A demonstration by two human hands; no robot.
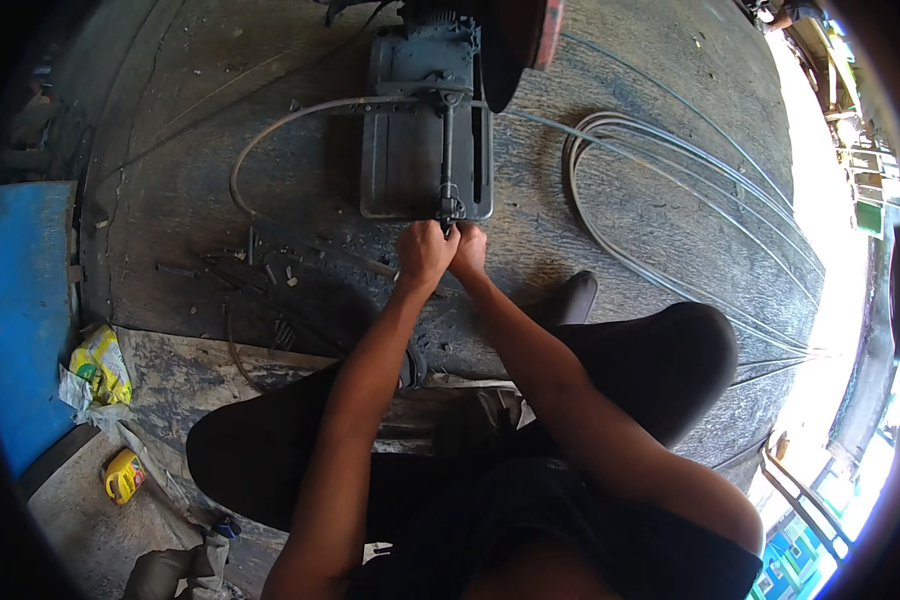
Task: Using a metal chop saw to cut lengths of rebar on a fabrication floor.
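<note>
A cut-off saw (378, 160) stands on the floor ahead of me, its dark base pointing toward me. Along the base runs the vise screw (448, 150), with a crank at its near end. My left hand (425, 252) and my right hand (469, 252) are side by side at that end, fingers closed around the vise crank (449, 212); the knuckles hide most of it. A long thin rod (320, 104) lies across the vise, bending round on the left and running off to the right. The dark round blade guard (505, 50) hangs above the base.
A loose coil of rod (575, 165) spreads over the floor at right. Cut offcuts and dark bars (235, 270) lie at left. A blue panel (25, 320), a yellow packet (100, 365) and a yellow container (123, 476) are at far left. My bent legs flank my arms.
</note>
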